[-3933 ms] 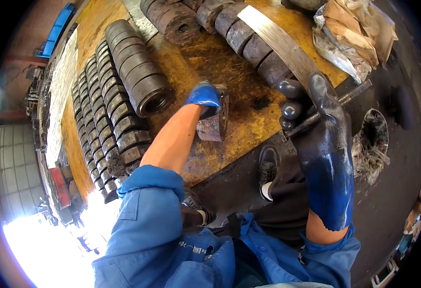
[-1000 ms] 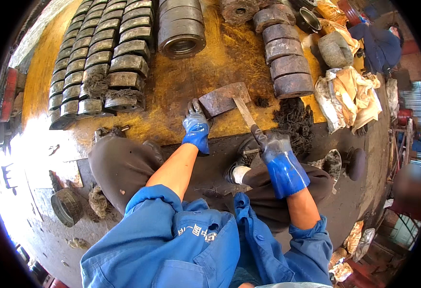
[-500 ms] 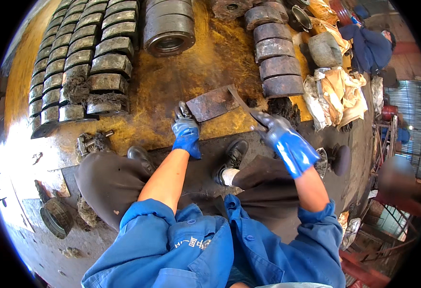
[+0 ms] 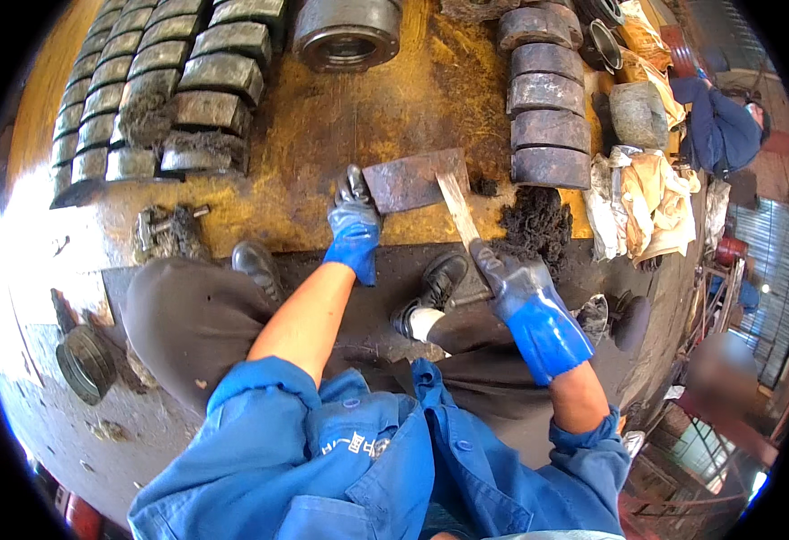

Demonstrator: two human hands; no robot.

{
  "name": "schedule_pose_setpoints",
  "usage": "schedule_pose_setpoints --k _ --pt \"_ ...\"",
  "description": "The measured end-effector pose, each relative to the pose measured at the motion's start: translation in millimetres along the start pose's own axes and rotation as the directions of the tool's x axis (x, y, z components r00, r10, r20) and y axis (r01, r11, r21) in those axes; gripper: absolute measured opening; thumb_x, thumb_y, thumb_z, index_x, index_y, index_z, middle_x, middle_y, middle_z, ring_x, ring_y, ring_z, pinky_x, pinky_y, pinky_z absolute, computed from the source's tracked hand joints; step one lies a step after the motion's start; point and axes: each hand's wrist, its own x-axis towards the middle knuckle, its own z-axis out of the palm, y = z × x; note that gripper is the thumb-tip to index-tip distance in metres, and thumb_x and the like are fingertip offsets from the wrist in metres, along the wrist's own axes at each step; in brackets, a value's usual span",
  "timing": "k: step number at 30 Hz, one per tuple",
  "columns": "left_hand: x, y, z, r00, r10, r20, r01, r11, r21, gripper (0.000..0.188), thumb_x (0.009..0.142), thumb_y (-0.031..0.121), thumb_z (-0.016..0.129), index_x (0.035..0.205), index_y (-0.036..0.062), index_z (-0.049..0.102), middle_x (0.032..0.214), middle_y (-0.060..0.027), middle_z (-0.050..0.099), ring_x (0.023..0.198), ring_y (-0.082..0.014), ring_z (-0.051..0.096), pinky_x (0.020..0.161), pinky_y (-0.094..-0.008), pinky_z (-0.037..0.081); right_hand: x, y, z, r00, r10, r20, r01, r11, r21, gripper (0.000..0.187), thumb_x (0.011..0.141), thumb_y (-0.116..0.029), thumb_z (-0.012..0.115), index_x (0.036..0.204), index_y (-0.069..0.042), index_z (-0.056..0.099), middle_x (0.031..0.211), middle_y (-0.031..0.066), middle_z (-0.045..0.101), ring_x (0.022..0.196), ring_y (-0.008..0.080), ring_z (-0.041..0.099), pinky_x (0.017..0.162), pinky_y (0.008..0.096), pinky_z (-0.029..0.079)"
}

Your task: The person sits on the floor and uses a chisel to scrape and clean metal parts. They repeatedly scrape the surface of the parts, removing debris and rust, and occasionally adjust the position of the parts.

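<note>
From where I stand, the rusty metal piece point(image 4: 403, 184) lies on the yellow worktop point(image 4: 349, 130), close to its near edge, in front of the seated person. The gloved left hand point(image 4: 355, 218) is at the piece's left end, fingers extended against it; I cannot tell whether they grip. The gloved right hand point(image 4: 508, 277), nearer the person than the piece's right end, is closed around a pale flat strip point(image 4: 455, 207), whose tip meets that end. Right of the piece, a row of dark round blocks point(image 4: 550, 94) runs away from the person, with a black fibrous clump point(image 4: 538, 220) at its near end. Left of the piece stretch rows of greyish blocks point(image 4: 210, 112); beyond it lies a thick metal cylinder point(image 4: 347, 29).
</note>
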Motion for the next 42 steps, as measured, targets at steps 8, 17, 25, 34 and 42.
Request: schedule_pose_setpoints --k 8,17,25,34,42 --pt "10.2 22.0 -18.4 0.98 -0.132 0.151 0.116 0.987 0.11 0.09 0.091 0.017 0.061 0.164 0.0077 0.009 0.158 -0.0261 0.034 0.138 -0.0432 0.046 0.106 -0.0574 0.042 -25.3 -16.9 6.3 0.998 -0.053 0.039 0.058 0.991 -0.125 0.046 0.095 -0.027 0.068 0.138 -0.014 0.061 0.114 0.0229 0.07 0.104 0.0409 0.069 0.087 0.0477 0.056" --pt "9.3 24.6 -25.1 0.977 -0.134 0.166 0.118 0.988 0.1 0.086 0.093 0.019 0.058 0.164 0.0093 0.01 0.159 -0.0237 0.033 0.136 -0.0443 0.047 0.107 -0.0549 0.044 -10.2 -30.0 12.0 1.0 -0.026 0.001 0.025 0.992 -0.127 0.046 0.095 -0.023 0.067 0.139 -0.018 0.059 0.109 0.0241 0.07 0.101 0.0414 0.069 0.085 0.0485 0.057" --pt "10.3 29.3 -34.1 0.934 -0.2 0.296 0.163 0.976 0.145 0.106 0.088 0.03 0.071 0.165 0.0144 0.0 0.164 -0.0265 0.025 0.14 -0.0452 0.045 0.109 -0.0562 0.043 -5.0 -29.8 8.9 0.999 -0.036 -0.016 0.034 0.993 -0.109 0.046 0.094 -0.02 0.066 0.14 -0.02 0.058 0.104 0.0252 0.07 0.097 0.0419 0.07 0.082 0.0493 0.057" --pt "-2.5 23.7 -26.6 0.987 -0.088 0.132 0.078 0.994 0.082 0.109 0.083 0.029 0.076 0.165 0.0117 0.005 0.158 -0.0284 0.033 0.135 -0.0467 0.048 0.109 -0.0541 0.043 -14.0 -33.9 2.2 0.999 -0.042 -0.019 0.04 0.996 -0.086 0.048 0.094 -0.016 0.065 0.141 -0.024 0.057 0.099 0.0265 0.07 0.094 0.0425 0.07 0.079 0.0501 0.057" --pt "14.1 19.5 -23.8 0.955 -0.172 0.244 0.155 0.984 0.088 0.104 0.088 0.027 0.071 0.165 0.0124 0.003 0.159 -0.0279 0.034 0.133 -0.0462 0.05 0.109 -0.0545 0.043 -1.8 -38.8 0.3 0.999 0.036 0.007 -0.035 0.993 -0.111 0.036 0.098 -0.029 0.067 0.131 -0.015 0.064 0.086 0.0193 0.072 0.073 0.0295 0.067 0.064 0.0388 0.056"
